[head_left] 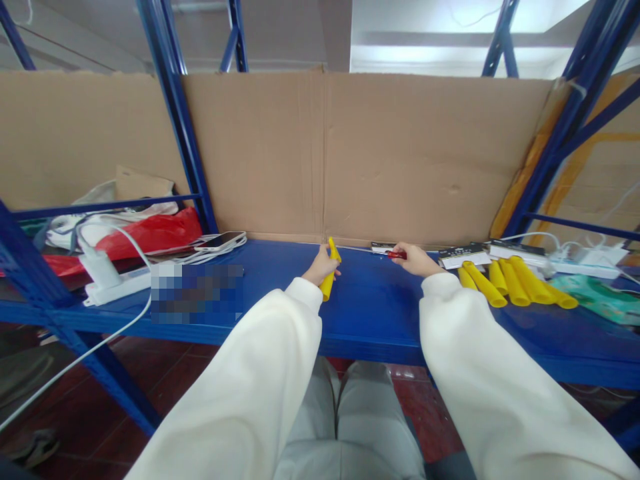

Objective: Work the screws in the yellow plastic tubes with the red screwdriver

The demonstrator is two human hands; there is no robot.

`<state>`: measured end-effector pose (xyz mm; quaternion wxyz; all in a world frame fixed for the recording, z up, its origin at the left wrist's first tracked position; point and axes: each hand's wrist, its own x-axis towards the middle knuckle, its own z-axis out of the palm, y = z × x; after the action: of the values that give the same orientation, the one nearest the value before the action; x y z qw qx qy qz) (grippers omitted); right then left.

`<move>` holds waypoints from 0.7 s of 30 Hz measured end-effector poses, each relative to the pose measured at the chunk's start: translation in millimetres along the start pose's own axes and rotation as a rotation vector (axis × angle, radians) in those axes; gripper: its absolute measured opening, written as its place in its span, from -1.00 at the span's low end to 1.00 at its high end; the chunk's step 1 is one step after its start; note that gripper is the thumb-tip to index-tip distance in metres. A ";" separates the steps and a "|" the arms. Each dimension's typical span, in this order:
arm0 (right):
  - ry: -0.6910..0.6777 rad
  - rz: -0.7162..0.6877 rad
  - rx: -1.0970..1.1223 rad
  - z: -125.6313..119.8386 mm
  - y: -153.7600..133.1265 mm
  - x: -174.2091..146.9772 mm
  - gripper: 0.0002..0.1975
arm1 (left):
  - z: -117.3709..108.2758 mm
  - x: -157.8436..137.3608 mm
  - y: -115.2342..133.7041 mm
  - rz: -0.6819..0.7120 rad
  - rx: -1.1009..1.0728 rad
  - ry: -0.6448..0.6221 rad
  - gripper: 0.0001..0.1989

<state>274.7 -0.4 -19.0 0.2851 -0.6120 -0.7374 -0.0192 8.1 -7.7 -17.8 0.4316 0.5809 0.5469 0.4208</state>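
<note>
My left hand (320, 267) is closed around a yellow tube (328, 285), which stands tilted above the blue shelf (370, 310). To its right, my right hand (416, 259) grips a red-handled screwdriver (395, 255). A thin pale shaft runs leftward from the red handle toward the yellow tube; whether its tip touches the tube I cannot tell. More yellow tubes (511, 280) lie in a group right of my right hand, several of them side by side. Black-and-white boxes (465, 256) sit just behind them.
At left are a white power strip (117, 285) with cables, a phone (220, 241) and a red bag (175, 233). A green packet (603, 300) and another power strip (585, 268) lie at far right. Cardboard (415, 153) walls the back between blue posts (175, 113).
</note>
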 end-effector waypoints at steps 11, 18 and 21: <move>0.072 0.054 -0.131 -10.4 -15.1 -6.0 -0.88 | 1.7 0.0 -0.6 0.019 -0.003 -0.038 -0.41; 0.073 0.057 -0.274 -15.7 -24.9 -8.5 -0.88 | -1.0 2.7 -4.5 0.106 0.187 -0.044 -0.41; 0.057 0.071 -0.327 -16.6 -27.1 -9.7 -0.87 | -2.6 5.2 -6.1 0.134 0.260 -0.059 -0.41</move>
<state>257.4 -22.1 -0.7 0.2027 -0.6751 -0.6941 -0.1462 4.2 -2.2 -22.9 0.3396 0.6792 0.5439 0.3571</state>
